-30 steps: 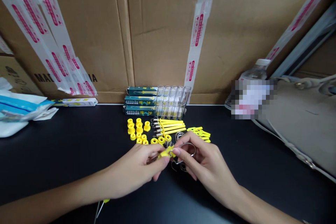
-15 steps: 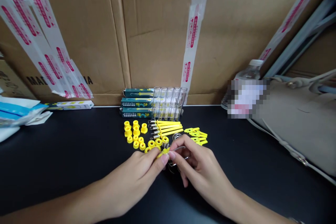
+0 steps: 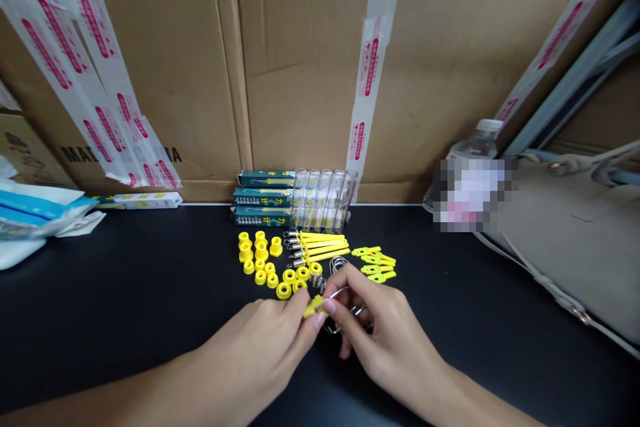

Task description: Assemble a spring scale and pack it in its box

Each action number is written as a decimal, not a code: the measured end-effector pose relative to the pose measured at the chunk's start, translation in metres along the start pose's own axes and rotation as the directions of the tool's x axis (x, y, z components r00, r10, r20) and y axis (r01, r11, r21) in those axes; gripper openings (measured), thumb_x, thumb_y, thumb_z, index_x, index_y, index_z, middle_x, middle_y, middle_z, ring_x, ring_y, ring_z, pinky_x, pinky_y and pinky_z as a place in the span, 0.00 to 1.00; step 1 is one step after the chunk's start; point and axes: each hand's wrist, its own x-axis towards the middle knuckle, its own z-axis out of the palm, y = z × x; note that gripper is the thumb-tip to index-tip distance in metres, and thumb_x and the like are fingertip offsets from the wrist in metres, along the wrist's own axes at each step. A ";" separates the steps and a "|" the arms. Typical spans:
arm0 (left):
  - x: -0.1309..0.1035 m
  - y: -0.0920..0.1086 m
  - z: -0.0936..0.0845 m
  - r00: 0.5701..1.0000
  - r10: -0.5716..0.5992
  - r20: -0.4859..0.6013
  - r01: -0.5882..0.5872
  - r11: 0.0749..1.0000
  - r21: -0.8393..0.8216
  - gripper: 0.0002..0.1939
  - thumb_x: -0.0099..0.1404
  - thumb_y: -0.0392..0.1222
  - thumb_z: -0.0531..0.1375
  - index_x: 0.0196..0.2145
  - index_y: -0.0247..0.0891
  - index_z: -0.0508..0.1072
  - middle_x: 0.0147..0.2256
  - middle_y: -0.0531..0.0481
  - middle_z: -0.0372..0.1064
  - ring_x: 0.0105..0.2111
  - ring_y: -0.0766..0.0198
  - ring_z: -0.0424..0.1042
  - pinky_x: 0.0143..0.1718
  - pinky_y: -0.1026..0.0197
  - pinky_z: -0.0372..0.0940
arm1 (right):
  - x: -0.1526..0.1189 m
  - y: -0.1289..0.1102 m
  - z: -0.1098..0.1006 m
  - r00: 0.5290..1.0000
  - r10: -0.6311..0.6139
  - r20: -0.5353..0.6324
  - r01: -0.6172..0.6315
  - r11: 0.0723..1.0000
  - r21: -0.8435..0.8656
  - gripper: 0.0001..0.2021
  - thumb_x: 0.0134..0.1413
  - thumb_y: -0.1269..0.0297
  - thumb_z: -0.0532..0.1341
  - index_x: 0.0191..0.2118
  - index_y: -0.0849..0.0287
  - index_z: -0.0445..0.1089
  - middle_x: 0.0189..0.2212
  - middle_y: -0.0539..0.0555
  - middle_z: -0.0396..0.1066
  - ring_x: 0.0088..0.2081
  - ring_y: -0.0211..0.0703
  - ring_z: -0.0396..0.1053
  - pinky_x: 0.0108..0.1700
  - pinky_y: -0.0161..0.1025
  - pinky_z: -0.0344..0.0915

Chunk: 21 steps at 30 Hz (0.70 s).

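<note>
Between thumb and index finger, my left hand (image 3: 280,330) pinches a small yellow part (image 3: 313,307). My right hand (image 3: 380,320) grips a thin bent metal wire (image 3: 340,291) whose end meets the yellow part. More curved metal shows beneath my right fingers. Just beyond the hands lie several yellow rings and caps (image 3: 261,251), small springs (image 3: 318,282) and metal hooks (image 3: 340,263). Behind them are yellow rods with metal ends (image 3: 325,247). Flat yellow clips (image 3: 379,271) lie to the right.
Clear tubes (image 3: 325,197) and stacked green boxes (image 3: 263,197) stand at the back of the black table (image 3: 150,300), against cardboard (image 3: 300,80). A plastic bottle (image 3: 473,147) and grey bag (image 3: 565,233) are at right, a blue-white package (image 3: 40,210) at left.
The view has shifted slightly. Both hands have moved a little lower, baring more of the rings and springs. The yellow part and the wire are still held together.
</note>
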 end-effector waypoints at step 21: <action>0.005 -0.003 0.015 0.922 -0.365 -0.129 0.210 0.751 -0.626 0.20 0.77 0.52 0.46 0.55 0.40 0.68 0.38 0.45 0.75 0.35 0.54 0.76 0.38 0.57 0.64 | -0.001 0.002 -0.010 0.985 -0.167 0.048 0.173 0.951 -0.254 0.06 0.70 0.67 0.54 0.44 0.54 0.68 0.31 0.48 0.73 0.27 0.36 0.68 0.32 0.32 0.63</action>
